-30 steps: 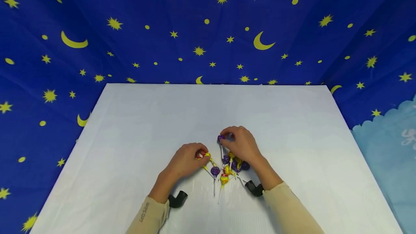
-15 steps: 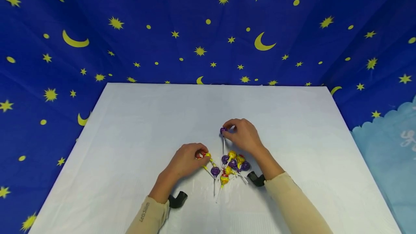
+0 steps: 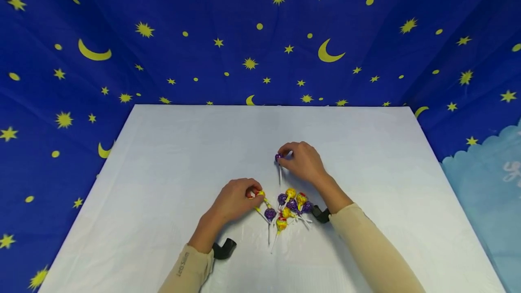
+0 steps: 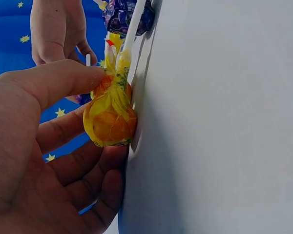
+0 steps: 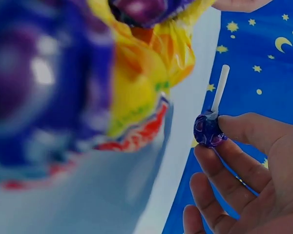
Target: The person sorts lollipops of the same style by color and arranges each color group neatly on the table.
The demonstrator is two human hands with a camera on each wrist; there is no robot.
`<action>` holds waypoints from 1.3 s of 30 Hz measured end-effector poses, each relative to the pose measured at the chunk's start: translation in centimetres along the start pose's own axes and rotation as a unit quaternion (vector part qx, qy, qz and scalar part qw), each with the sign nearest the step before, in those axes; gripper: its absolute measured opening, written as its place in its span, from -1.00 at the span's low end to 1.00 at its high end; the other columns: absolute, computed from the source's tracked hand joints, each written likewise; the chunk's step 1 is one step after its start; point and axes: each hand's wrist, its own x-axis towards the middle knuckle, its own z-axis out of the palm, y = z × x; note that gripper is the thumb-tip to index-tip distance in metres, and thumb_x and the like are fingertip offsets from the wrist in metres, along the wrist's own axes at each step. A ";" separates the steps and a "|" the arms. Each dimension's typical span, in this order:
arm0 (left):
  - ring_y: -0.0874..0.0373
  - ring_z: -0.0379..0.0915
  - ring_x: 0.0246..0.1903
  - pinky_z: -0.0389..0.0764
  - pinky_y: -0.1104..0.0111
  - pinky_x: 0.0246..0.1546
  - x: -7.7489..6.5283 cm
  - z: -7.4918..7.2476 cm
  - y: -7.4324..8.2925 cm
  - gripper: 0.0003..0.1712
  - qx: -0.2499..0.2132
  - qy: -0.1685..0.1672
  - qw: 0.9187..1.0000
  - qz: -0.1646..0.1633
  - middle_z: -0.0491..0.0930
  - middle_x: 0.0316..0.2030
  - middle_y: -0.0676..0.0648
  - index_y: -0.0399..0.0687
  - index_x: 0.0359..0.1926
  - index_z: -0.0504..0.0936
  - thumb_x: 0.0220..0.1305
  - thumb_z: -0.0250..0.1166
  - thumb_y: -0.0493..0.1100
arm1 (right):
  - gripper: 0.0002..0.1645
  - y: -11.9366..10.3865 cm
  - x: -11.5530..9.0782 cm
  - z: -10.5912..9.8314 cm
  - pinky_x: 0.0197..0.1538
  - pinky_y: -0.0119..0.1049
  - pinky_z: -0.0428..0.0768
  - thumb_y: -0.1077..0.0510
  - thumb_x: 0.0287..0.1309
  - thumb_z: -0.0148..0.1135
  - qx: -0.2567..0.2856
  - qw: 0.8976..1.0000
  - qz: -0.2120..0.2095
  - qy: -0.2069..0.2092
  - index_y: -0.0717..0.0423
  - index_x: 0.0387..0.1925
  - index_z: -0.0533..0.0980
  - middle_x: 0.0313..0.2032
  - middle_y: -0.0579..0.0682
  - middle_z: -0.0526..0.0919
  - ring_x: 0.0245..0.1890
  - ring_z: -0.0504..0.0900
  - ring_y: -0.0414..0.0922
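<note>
Across the white desk (image 3: 195, 148), the right hand (image 3: 303, 163) has moved farther from the lollipop pile (image 3: 292, 205), its grip closed in a pinch on the head of a purple-wrapped lollipop (image 5: 210, 130). The left hand (image 3: 235, 199) stays beside the pile, its grip narrowed on a yellow-wrapped lollipop (image 4: 110, 123). Good placing probably means aligning the purple one's white stick (image 5: 221, 87), then easing off gently, lest it roll.

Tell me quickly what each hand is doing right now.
Left hand: holding a yellow lollipop.
Right hand: pinching a purple lollipop by its round end.
</note>
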 end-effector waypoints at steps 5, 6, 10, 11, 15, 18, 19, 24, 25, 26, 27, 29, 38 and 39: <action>0.36 0.41 -0.46 0.46 0.34 -0.36 0.2 0.1 0.1 -0.79 -0.003 -0.003 1.000 0.001 0.52 -0.41 0.25 0.12 -0.18 0.67 0.21 0.32 0.05 | -0.77 0.2 0.7 -0.2 -0.17 -0.13 0.42 0.00 0.08 0.38 -0.016 1.000 0.005 -0.002 -0.03 -0.22 0.69 -0.35 -0.13 0.66 -0.27 0.51 -0.10; 0.36 0.41 -0.45 0.47 0.34 -0.36 0.2 0.1 0.2 -0.79 -0.004 -0.004 1.000 0.000 0.52 -0.41 0.25 0.13 -0.17 0.66 0.21 0.32 0.05 | -0.77 0.3 0.8 -0.3 -0.16 -0.12 0.42 0.00 0.08 0.38 -0.017 1.000 0.006 -0.002 -0.03 -0.22 0.69 -0.34 -0.13 0.67 -0.27 0.52 -0.09; 0.36 0.42 -0.45 0.47 0.34 -0.36 0.1 0.3 0.3 -0.78 -0.010 -0.003 1.000 0.001 0.53 -0.40 0.25 0.14 -0.16 0.66 0.22 0.32 0.07 | -0.76 0.5 1.2 -0.5 -0.15 -0.12 0.45 0.00 0.07 0.39 -0.023 1.000 0.012 -0.006 -0.01 -0.22 0.68 -0.35 -0.13 0.67 -0.24 0.53 -0.08; 0.36 0.42 -0.45 0.47 0.34 -0.36 0.1 0.4 0.3 -0.78 -0.010 -0.003 1.000 0.001 0.53 -0.40 0.25 0.14 -0.16 0.66 0.23 0.31 0.07 | -0.75 0.5 1.3 -0.5 -0.15 -0.12 0.45 0.00 0.07 0.39 -0.023 1.000 0.014 -0.007 -0.01 -0.22 0.68 -0.34 -0.13 0.66 -0.24 0.53 -0.08; 0.36 0.41 -0.45 0.47 0.34 -0.37 0.1 0.5 0.3 -0.79 -0.009 0.001 1.000 0.004 0.52 -0.40 0.26 0.15 -0.16 0.66 0.23 0.31 0.07 | -0.76 0.8 1.7 -0.7 -0.15 -0.13 0.45 0.01 0.07 0.38 -0.020 1.000 0.020 -0.005 0.00 -0.23 0.68 -0.34 -0.13 0.65 -0.23 0.51 -0.09; 0.35 0.40 -0.46 0.46 0.33 -0.37 0.0 0.6 0.2 -0.80 -0.013 0.004 1.000 0.004 0.52 -0.40 0.25 0.15 -0.17 0.66 0.22 0.32 0.05 | -0.76 0.9 2.1 -0.7 -0.14 -0.12 0.44 0.01 0.08 0.37 -0.018 1.000 0.025 -0.003 -0.01 -0.22 0.68 -0.33 -0.12 0.65 -0.22 0.51 -0.08; 0.35 0.40 -0.46 0.46 0.33 -0.38 0.0 0.7 0.2 -0.80 -0.015 0.004 1.000 0.003 0.52 -0.40 0.25 0.15 -0.17 0.66 0.22 0.32 0.05 | -0.76 1.0 2.2 -0.8 -0.14 -0.12 0.44 0.00 0.08 0.36 -0.019 0.999 0.026 -0.003 -0.01 -0.21 0.68 -0.32 -0.12 0.66 -0.21 0.52 -0.07; 0.36 0.40 -0.46 0.46 0.34 -0.39 0.0 1.1 0.2 -0.80 -0.023 0.002 1.000 0.007 0.52 -0.40 0.25 0.14 -0.18 0.66 0.22 0.32 0.05 | -0.75 1.4 2.6 -0.9 -0.12 -0.10 0.44 0.02 0.09 0.36 -0.018 0.999 0.034 -0.005 0.01 -0.19 0.68 -0.29 -0.09 0.67 -0.19 0.53 -0.05; 0.35 0.40 -0.46 0.46 0.34 -0.39 0.0 1.1 0.2 -0.80 -0.023 0.003 1.000 0.009 0.52 -0.40 0.25 0.14 -0.18 0.66 0.22 0.33 0.05 | -0.74 1.5 2.7 -1.0 -0.11 -0.10 0.44 0.02 0.09 0.36 -0.018 0.999 0.035 -0.004 0.01 -0.19 0.68 -0.29 -0.09 0.67 -0.19 0.54 -0.05; 0.35 0.40 -0.46 0.46 0.34 -0.39 0.0 1.1 0.2 -0.80 -0.022 0.005 1.000 0.012 0.52 -0.40 0.25 0.14 -0.18 0.66 0.22 0.33 0.05 | -0.75 1.6 2.9 -1.0 -0.11 -0.09 0.44 0.03 0.09 0.36 -0.016 0.999 0.035 -0.003 0.01 -0.19 0.68 -0.28 -0.09 0.67 -0.19 0.54 -0.05; 0.35 0.40 -0.46 0.46 0.34 -0.38 0.1 1.1 0.3 -0.80 -0.022 0.007 1.000 0.013 0.52 -0.39 0.24 0.14 -0.18 0.66 0.21 0.33 0.05 | -0.74 1.6 3.0 -1.0 -0.11 -0.09 0.44 0.03 0.09 0.35 -0.014 0.999 0.035 -0.001 0.02 -0.19 0.68 -0.28 -0.08 0.66 -0.19 0.53 -0.04; 0.35 0.41 -0.45 0.46 0.33 -0.37 0.2 1.0 0.3 -0.80 -0.019 0.010 1.000 0.014 0.53 -0.38 0.23 0.14 -0.18 0.66 0.21 0.33 0.05 | -0.74 1.7 3.4 -1.0 -0.12 -0.09 0.44 0.03 0.09 0.35 -0.013 0.999 0.036 0.000 0.01 -0.18 0.68 -0.28 -0.08 0.66 -0.19 0.53 -0.04; 0.36 0.40 -0.45 0.46 0.35 -0.38 -0.3 0.1 -0.3 -0.81 -0.020 0.012 1.000 0.009 0.50 -0.40 0.26 0.15 -0.20 0.66 0.18 0.37 0.04 | -0.73 0.7 4.9 0.1 -0.09 -0.11 0.45 0.01 0.10 0.34 -0.018 0.999 0.047 -0.009 0.00 -0.16 0.67 -0.26 -0.09 0.67 -0.16 0.55 -0.05; 0.36 0.40 -0.45 0.46 0.35 -0.38 -0.2 0.1 -0.3 -0.81 -0.020 0.012 1.000 0.009 0.50 -0.41 0.26 0.16 -0.20 0.65 0.18 0.37 0.04 | -0.73 0.8 5.0 0.1 -0.08 -0.11 0.45 0.01 0.11 0.34 -0.020 0.999 0.048 -0.008 0.00 -0.16 0.67 -0.26 -0.09 0.67 -0.15 0.55 -0.05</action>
